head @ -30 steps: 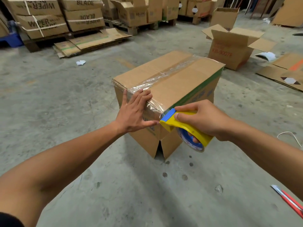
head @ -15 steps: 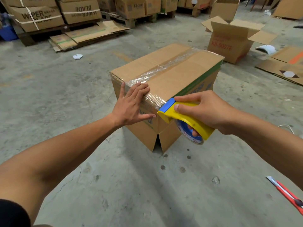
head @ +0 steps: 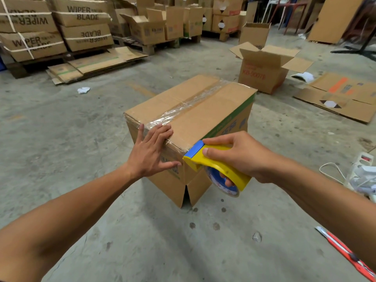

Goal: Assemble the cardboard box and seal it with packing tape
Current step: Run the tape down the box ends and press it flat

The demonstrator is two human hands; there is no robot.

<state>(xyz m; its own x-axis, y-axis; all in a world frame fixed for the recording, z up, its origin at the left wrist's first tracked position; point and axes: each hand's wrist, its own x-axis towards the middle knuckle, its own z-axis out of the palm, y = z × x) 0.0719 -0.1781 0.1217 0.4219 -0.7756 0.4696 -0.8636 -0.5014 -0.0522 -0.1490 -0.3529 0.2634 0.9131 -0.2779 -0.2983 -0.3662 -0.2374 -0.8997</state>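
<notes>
Cardboard box (head: pixel 203 110): standing on the concrete floor (head: pixel 61 139) directly ahead of both hands, top flaps closed, bottom flaps near the person gaping apart. Likely light and probably empty, so it may be sliding under any push. Walls stiff along folds, softer mid-panel; best steadied at a top edge or corner.

Clear tape strip (head: pixel 189 102): running along the top seam away from the hands and folding over the near edge. Thin, sticky and wrinkling easily; it wants pressing flat.

Left hand (head: pixel 150 153): lying open with fingers spread, palm pressing the tape end against the box's near face, fingertips reaching the top edge.

Right hand (head: pixel 240 155): wrapping closed around the yellow tape dispenser (head: pixel 219 167), thumb on its upper side, fingers passing through the roll's core. The blue blade end is touching the box's near corner, just right of the left hand. Rigid plastic, giving a secure grip by the handle.

Red box cutter (head: pixel 343 251): lying on the floor, below and right of the right forearm, untouched.
</notes>
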